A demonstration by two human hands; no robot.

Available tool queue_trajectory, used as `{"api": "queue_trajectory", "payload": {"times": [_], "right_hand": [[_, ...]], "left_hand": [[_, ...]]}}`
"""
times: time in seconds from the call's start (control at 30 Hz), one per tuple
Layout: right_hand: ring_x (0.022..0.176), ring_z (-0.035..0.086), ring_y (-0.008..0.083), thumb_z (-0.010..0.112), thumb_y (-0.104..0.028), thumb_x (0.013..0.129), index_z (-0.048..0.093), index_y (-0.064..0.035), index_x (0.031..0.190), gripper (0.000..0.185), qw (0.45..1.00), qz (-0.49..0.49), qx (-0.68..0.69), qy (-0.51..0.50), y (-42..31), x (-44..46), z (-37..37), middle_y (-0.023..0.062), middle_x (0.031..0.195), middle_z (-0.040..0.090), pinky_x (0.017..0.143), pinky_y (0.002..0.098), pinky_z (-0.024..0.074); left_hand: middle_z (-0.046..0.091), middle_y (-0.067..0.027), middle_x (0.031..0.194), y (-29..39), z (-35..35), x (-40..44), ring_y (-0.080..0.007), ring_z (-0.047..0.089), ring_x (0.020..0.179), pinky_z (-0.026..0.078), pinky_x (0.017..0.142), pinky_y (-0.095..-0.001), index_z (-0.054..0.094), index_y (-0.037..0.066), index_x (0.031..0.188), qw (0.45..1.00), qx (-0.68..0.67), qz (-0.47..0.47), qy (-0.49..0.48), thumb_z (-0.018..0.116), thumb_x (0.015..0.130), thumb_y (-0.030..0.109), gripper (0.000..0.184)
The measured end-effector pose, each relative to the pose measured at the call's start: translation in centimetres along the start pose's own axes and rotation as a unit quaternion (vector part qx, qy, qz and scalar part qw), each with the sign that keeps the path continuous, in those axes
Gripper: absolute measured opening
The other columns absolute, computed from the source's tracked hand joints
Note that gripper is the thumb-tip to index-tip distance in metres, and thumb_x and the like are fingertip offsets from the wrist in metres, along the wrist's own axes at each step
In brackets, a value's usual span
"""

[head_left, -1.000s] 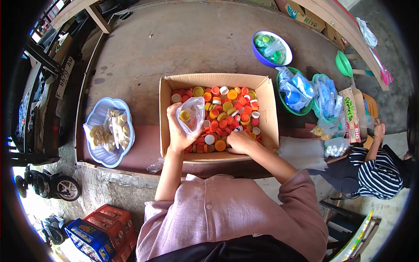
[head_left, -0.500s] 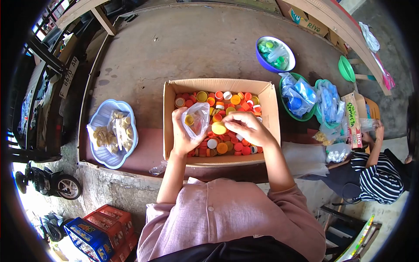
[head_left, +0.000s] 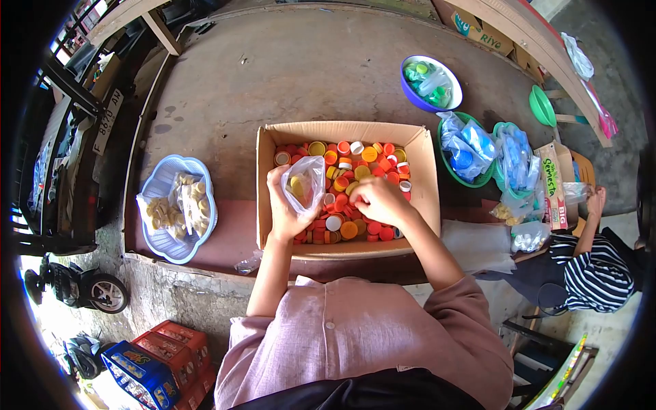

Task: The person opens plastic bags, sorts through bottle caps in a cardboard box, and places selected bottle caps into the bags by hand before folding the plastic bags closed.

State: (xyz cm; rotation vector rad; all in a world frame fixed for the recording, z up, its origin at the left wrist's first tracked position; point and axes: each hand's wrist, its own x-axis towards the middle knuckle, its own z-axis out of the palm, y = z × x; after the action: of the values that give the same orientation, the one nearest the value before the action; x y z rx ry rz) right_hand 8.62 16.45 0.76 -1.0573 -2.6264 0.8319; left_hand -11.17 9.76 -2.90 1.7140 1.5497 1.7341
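A cardboard box point(head_left: 424, 184) holds many red, orange, yellow and white bottle caps point(head_left: 348, 229). Over its left part my left hand point(head_left: 285, 210) grips a clear plastic bag point(head_left: 316, 179), its mouth facing up, with yellow caps inside. My right hand point(head_left: 381, 199) is over the caps to the right of the bag, its fingers curled together. Whatever is between those fingertips, if anything, is too small to make out; a yellow cap point(head_left: 362, 172) lies just beyond them.
Left of the box is a light blue basket point(head_left: 211, 205) with bagged caps. To the right are a purple bowl point(head_left: 410, 93), green baskets point(head_left: 473, 183), plastic sheets point(head_left: 471, 242) and a Semesta box point(head_left: 552, 184). A person in striped clothing point(head_left: 594, 277) sits at far right.
My right hand rose from the caps with a yellow cap to the bag, then moved back right over the box. The bag now shows more yellow caps inside.
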Motion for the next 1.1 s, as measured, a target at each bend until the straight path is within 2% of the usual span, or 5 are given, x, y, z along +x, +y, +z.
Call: {"api": "queue_trajectory", "payload": {"times": [0.37, 0.57, 0.77, 0.9, 1.1], "right_hand": [[0.071, 0.058, 0.0246, 0.065, -0.010, 0.056, 0.061, -0.0075, 0.080, 0.024, 0.988, -0.007, -0.077, -0.133, 1.6, -2.3, 2.0, 0.0070, 0.078, 0.056, 0.061, 0.0379, 0.0475], [0.073, 0.056, 0.0277, 0.068, -0.011, 0.052, 0.055, -0.0043, 0.080, 0.032, 0.981, -0.128, -0.111, -0.090, 0.8, -1.7, 4.1, 0.0089, 0.088, 0.050, 0.062, 0.0387, 0.0465], [0.071, 0.053, 0.0255, 0.064, -0.009, 0.056, 0.056, -0.0046, 0.072, 0.018, 0.980, -0.112, -0.069, 0.151, 1.7, -2.0, 3.8, 0.0088, 0.081, 0.048, 0.062, 0.0377, 0.0446], [0.078, 0.055, 0.0248, 0.065, -0.012, 0.055, 0.059, -0.0053, 0.072, 0.019, 0.970, -0.173, -0.151, -0.083, 1.9, -2.6, 6.4, 0.0083, 0.083, 0.054, 0.066, 0.0386, 0.0440], [0.075, 0.058, 0.0246, 0.065, -0.013, 0.057, 0.058, -0.0050, 0.078, 0.023, 0.966, -0.147, -0.142, -0.159, 1.6, -1.3, 6.0, 0.0080, 0.083, 0.058, 0.063, 0.0364, 0.0464]], "left_hand": [[0.036, -0.0135, 0.108, -0.1, 0.0, 0.0, -0.0232, 0.042, 0.100, 0.037, 0.085, -0.0351, 0.029, 0.001, 0.116, 1.000, 0.008, -0.015, -0.009, 0.074, 0.060, 0.017, 0.074], [0.036, -0.0132, 0.109, 0.3, -0.3, -0.3, -0.0228, 0.042, 0.100, 0.037, 0.086, -0.0350, 0.028, 0.001, 0.117, 1.000, 0.019, -0.008, -0.004, 0.073, 0.060, 0.016, 0.074], [0.036, -0.0132, 0.109, 0.1, 0.0, -0.1, -0.0229, 0.043, 0.100, 0.037, 0.086, -0.0349, 0.029, 0.000, 0.116, 1.000, -0.003, -0.017, -0.001, 0.074, 0.060, 0.017, 0.074], [0.036, -0.0135, 0.109, 0.0, 0.0, -0.2, -0.0230, 0.042, 0.100, 0.037, 0.085, -0.0348, 0.029, 0.000, 0.116, 1.000, 0.012, -0.004, -0.003, 0.074, 0.060, 0.017, 0.074], [0.037, -0.0139, 0.109, 0.0, -0.2, -0.2, -0.0232, 0.042, 0.101, 0.037, 0.086, -0.0350, 0.028, 0.000, 0.117, 1.000, 0.012, -0.007, -0.002, 0.074, 0.060, 0.017, 0.075]]}}
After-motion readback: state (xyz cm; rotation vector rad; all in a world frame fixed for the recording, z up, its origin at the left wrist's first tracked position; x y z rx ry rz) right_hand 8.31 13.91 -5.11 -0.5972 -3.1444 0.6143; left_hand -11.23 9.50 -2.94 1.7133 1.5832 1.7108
